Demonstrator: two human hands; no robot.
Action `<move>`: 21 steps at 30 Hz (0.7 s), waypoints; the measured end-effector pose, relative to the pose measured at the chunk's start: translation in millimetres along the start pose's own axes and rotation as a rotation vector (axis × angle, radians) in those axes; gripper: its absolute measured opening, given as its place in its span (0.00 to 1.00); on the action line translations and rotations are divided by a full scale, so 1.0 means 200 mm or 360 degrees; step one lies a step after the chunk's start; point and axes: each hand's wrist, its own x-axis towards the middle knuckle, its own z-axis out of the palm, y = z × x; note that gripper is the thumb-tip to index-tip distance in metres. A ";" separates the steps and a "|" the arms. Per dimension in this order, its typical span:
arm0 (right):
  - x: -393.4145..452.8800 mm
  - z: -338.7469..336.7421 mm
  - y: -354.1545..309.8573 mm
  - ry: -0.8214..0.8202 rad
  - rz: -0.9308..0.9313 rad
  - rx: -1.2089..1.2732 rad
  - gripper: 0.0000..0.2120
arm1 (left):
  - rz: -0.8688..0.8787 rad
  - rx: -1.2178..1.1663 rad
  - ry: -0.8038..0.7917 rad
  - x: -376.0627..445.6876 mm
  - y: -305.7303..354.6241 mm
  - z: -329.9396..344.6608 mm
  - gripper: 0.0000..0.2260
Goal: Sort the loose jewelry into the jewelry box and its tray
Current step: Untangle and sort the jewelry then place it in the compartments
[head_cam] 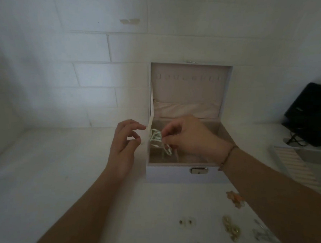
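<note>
i'm watching the right hand [190, 137] pinching a pale chain [159, 141] over the open jewelry box [171, 175], left hand [124, 147] hovering beside it, fingers loosely curled, holding nothing

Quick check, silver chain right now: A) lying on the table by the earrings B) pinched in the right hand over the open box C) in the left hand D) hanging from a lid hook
B: the right hand pinches the silver chain, which dangles over the open jewelry box; the left hand holds nothing.
</note>
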 end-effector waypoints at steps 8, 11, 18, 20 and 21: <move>0.01 0.06 0.06 -0.0342 -0.0174 -0.0790 0.06 | 0.0141 0.0139 -0.0257 -0.01 -0.01 0.00 0.12; 0.02 0.05 0.06 -0.0378 -0.0205 -0.0942 0.07 | 0.0195 0.0226 -0.0324 -0.01 -0.02 -0.01 0.11; -0.13 -0.23 0.05 0.0118 -0.0342 -0.0798 0.05 | 0.0441 0.0410 -0.0225 0.00 -0.02 -0.02 0.08; -0.24 -0.34 0.06 0.0294 -0.0419 -0.0742 0.03 | 0.0557 0.0432 -0.0227 -0.01 0.01 -0.02 0.08; -0.30 -0.39 0.07 0.0346 -0.0454 -0.0745 0.03 | 0.0621 0.0462 -0.0266 -0.01 0.01 -0.02 0.08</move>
